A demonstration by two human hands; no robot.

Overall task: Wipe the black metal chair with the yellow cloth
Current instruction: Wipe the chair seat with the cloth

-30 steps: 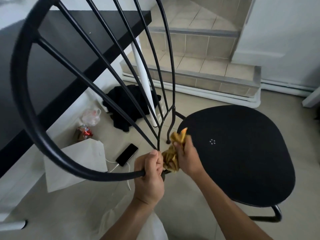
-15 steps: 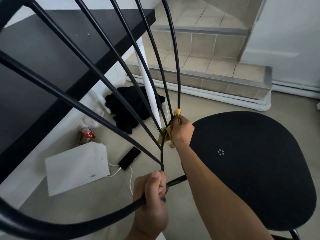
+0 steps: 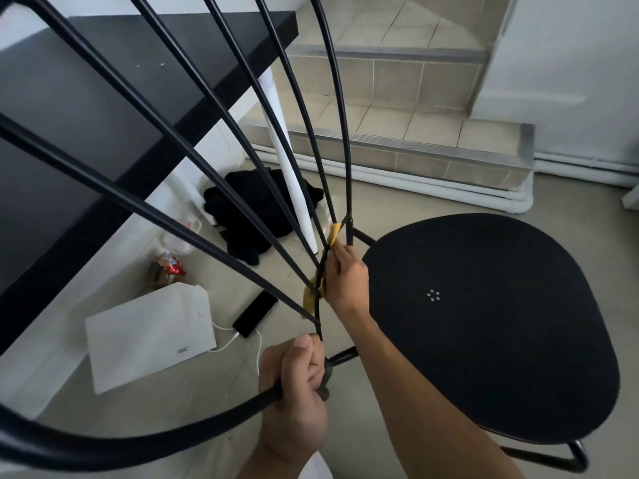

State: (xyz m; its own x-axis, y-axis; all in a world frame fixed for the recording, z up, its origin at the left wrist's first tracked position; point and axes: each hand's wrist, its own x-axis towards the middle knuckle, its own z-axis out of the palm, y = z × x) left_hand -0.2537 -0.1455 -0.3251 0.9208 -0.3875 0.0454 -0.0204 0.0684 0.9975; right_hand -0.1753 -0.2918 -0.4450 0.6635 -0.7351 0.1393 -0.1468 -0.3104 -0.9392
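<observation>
The black metal chair [image 3: 484, 323] fills the view, its round seat on the right and its thin backrest rods fanning up to the left. My left hand [image 3: 294, 385] grips the curved backrest frame near its lower end. My right hand [image 3: 344, 274] holds the yellow cloth [image 3: 313, 299] against the point where the rods meet, close to the seat's back edge. The cloth is mostly hidden behind the rods and my fingers; a small corner shows above my hand.
A black tabletop [image 3: 103, 115] on a white leg [image 3: 294, 188] stands at the left. On the floor lie a white paper bag [image 3: 148, 337], a phone [image 3: 255, 313] on a white cable, black fabric [image 3: 256, 209] and a red wrapper [image 3: 169, 269]. Tiled steps [image 3: 397, 133] rise behind.
My right hand has carried the cloth from the lower frame, beside my left hand, up to the junction of the rods. The view has closed in on the backrest. My left hand's grip is unchanged.
</observation>
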